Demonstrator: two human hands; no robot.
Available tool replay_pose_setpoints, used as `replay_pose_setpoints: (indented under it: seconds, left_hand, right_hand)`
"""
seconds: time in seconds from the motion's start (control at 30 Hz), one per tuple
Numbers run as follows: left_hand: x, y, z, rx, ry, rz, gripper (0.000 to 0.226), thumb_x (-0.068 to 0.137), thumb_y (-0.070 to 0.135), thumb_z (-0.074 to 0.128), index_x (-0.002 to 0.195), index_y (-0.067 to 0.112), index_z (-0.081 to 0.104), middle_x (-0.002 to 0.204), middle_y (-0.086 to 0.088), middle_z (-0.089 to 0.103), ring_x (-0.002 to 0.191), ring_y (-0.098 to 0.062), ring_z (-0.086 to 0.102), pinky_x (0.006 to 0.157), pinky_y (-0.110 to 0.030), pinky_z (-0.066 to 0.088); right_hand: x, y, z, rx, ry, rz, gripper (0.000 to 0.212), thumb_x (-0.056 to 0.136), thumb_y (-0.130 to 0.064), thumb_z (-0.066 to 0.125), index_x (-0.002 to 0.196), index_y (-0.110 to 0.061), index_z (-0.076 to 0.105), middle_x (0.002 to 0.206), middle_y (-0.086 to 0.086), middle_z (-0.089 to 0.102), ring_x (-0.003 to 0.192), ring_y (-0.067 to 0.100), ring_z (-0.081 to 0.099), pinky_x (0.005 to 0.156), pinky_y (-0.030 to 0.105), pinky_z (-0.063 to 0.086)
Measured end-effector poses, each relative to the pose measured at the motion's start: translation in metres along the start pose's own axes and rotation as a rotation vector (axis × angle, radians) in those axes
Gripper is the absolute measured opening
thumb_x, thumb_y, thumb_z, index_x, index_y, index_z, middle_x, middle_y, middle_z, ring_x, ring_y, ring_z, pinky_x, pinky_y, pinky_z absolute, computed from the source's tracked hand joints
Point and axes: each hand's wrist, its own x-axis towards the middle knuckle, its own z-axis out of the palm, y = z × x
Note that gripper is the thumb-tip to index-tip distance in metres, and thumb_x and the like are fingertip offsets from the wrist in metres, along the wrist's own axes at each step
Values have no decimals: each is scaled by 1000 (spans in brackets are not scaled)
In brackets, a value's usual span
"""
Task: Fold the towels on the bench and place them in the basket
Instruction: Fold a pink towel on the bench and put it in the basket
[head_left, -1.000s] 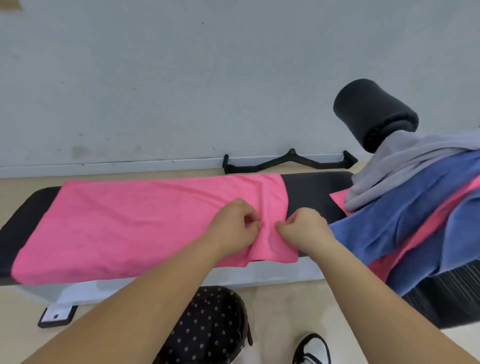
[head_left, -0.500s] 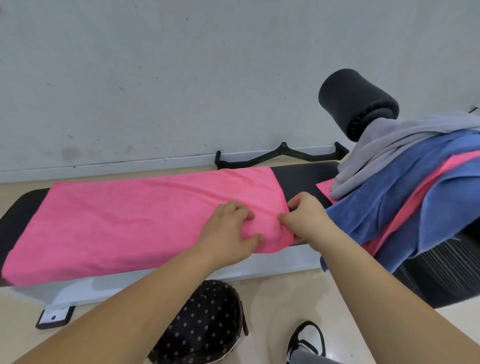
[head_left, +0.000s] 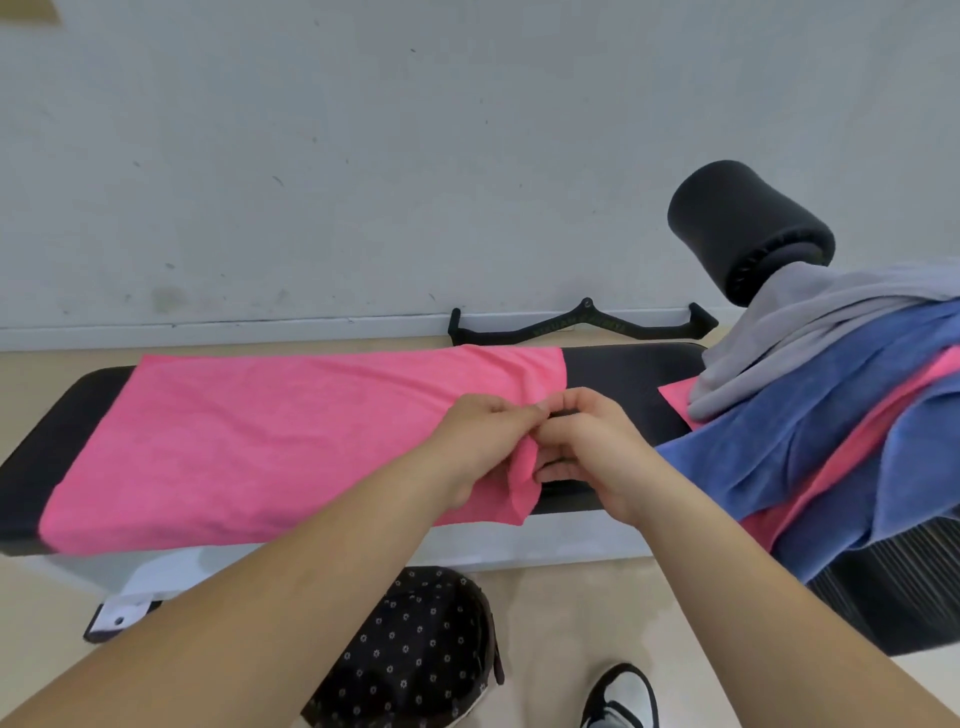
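pink towel (head_left: 260, 441) lies along the bench (head_left: 623, 374), right end pinched by left hand (head_left: 480, 441) and right hand (head_left: 602, 447) fingers (head_left: 558, 472).

bench (head_left: 623, 374) blk | pink towel (head_left: 260, 441) flat, L+mid | towel pile (head_left: 805, 426) at R end

Pink towel (head_left: 270, 441), spread flat lengthwise over the left and middle of the black padded surface (head_left: 623, 374), near edge hanging over the front. Its right end is raised and bunched where the left hand (head_left: 488, 441) and right hand (head_left: 592, 447) pinch it. At the right lies an unfolded heap: grey towel (head_left: 779, 332) on top, blue towel (head_left: 810, 415) beneath, second pink towel (head_left: 841, 457) showing between blue folds. Black dotted basket (head_left: 415, 649) on the floor, near side.
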Motion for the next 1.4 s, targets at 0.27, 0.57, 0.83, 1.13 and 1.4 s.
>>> replay_pose_setpoints:
  seconds: [0.27,0.57,0.83,1.13,1.4]
  left_hand:
    - [9,-5,31,211,-168,166,22,100,20,63,87,4,69,74,-7,65,68,-15,58,68,-28,50]
    - [-6,-20,11,226,-213,147,24,91,32,76,101,18,59,67,5,56,53,-4,49,50,-19,40]
    - [-5,0,7,383,-79,72,33,85,12,63,61,19,42,57,1,42,55,-17,44,46,-21,32]
    - [-15,18,44,40,-151,98,31,90,22,65,66,22,45,65,-2,38,63,-15,38,61,-33,26]
    - [-48,9,-73,-50,30,43,8,89,21,62,82,18,62,78,-5,64,74,-21,58,70,-34,40]
  right_hand:
    - [32,8,-22,58,315,128,23,96,-24,67,104,-3,59,89,11,62,84,27,64,69,38,60]
    - [83,-2,-11,310,285,157,22,93,-6,66,111,-16,75,117,10,73,108,24,67,99,43,55]
    - [68,-24,-19,150,392,-56,53,96,3,46,147,-11,54,136,4,60,120,19,55,93,30,45]
    - [39,-51,-43,-209,383,-248,56,101,-17,54,155,-11,40,155,4,46,123,20,56,90,29,47]
    - [70,-99,91,-413,95,-332,72,101,-44,47,160,-12,20,171,-14,-14,156,8,12,106,26,18]
